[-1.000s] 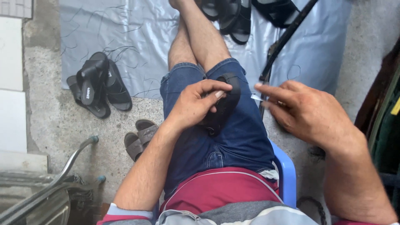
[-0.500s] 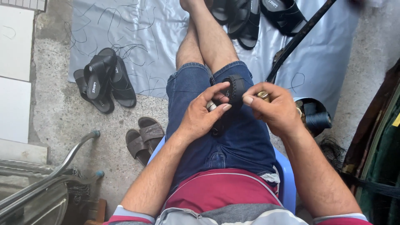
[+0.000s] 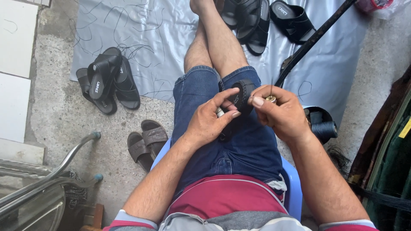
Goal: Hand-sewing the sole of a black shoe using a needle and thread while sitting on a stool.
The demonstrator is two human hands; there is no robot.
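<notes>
My left hand (image 3: 212, 121) grips a black sandal (image 3: 242, 95) over my right knee, thumb and forefinger pinching its strap. A small metal piece shows between the left fingers. My right hand (image 3: 280, 112) touches the sandal's right side and pinches a thin needle-like awl with a brass-coloured ferrule (image 3: 270, 98), its point standing upward. I sit on a blue plastic stool (image 3: 293, 196) in denim shorts, legs stretched out over a grey sheet (image 3: 162, 38).
A pair of black sandals (image 3: 107, 81) lies at the sheet's left edge, brown sandals (image 3: 145, 141) by the stool, more black sandals (image 3: 261, 21) at the top. A spool of dark thread (image 3: 323, 128) sits right of my knee. A metal frame (image 3: 51, 171) stands lower left.
My right hand came in from the right with the awl and now meets the sandal beside my left hand. The view has tilted slightly.
</notes>
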